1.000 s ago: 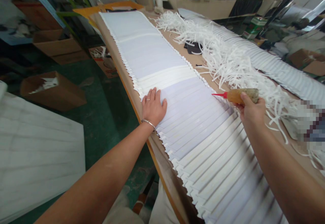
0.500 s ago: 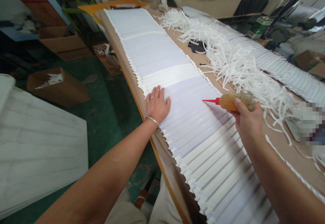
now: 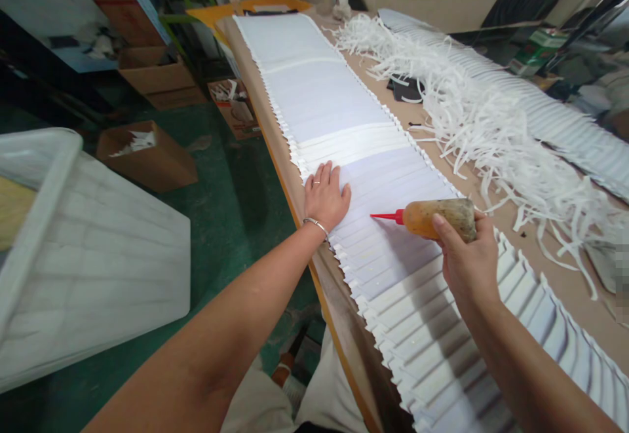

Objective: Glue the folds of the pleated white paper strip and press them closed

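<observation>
A long row of overlapping white strips [image 3: 363, 138] runs down the table, its edges jagged with folded ends. My left hand [image 3: 327, 197] lies flat on the strips near their left edge, fingers stretched out and holding nothing. In my right hand [image 3: 469, 256] is a glue bottle [image 3: 422, 218] with an amber, stained body and a thin red nozzle. The bottle is tipped nearly level, and its nozzle points left, close over the strips. Whether the tip touches them I cannot tell. Small shiny spots show on the strips below.
Loose white strips [image 3: 472, 99] are heaped along the right of the table [image 3: 531, 249]. Behind them lies another row of strips [image 3: 491, 66]. A large white bin [image 3: 122, 263] stands on the floor at left, near cardboard boxes [image 3: 147, 158]. A green can [image 3: 538, 50] is at far right.
The glue bottle in my right hand has moved left and nearer to me across the strips. My left hand stays flat at about the same place. The view has shifted left.
</observation>
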The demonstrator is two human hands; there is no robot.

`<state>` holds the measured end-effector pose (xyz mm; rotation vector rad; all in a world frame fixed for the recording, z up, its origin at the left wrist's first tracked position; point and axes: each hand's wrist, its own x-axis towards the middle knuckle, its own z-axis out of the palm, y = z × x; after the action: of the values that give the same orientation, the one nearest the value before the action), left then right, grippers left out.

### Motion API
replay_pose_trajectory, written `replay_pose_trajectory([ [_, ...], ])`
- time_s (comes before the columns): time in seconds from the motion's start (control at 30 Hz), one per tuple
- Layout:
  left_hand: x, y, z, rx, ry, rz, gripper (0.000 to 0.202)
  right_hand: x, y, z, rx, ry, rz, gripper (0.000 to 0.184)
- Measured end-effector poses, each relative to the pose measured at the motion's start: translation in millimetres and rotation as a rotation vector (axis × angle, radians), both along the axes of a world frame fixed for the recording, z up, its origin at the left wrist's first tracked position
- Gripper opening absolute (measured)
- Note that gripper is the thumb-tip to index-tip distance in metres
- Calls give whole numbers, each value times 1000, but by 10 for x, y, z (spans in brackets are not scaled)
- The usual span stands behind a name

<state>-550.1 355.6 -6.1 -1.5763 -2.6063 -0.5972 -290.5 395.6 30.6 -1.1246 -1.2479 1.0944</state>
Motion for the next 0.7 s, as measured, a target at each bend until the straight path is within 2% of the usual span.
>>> replay_pose_trajectory([
  [0.27, 19, -11, 17, 3, -4, 2, 60, -210, -416, 98, 17, -317, 44, 72],
  [0.33, 17, -12, 15, 5, -4, 2, 60, -223, -490, 122, 79, -359, 74, 72],
  [0.43, 10, -7, 11, 6, -9, 1, 61, -170, -526, 171, 268, -432, 110, 69],
  [0.57, 5, 4, 15, -4, -16, -1, 61, 71, -361, 317, 597, -425, 156, 71],
  [0.63, 4, 6, 18, -7, -14, -2, 61, 246, -166, 407, 697, -423, 63, 71],
  [0.7, 2, 6, 16, -3, -5, -4, 61, 421, 96, 470, 695, -434, -122, 71],
])
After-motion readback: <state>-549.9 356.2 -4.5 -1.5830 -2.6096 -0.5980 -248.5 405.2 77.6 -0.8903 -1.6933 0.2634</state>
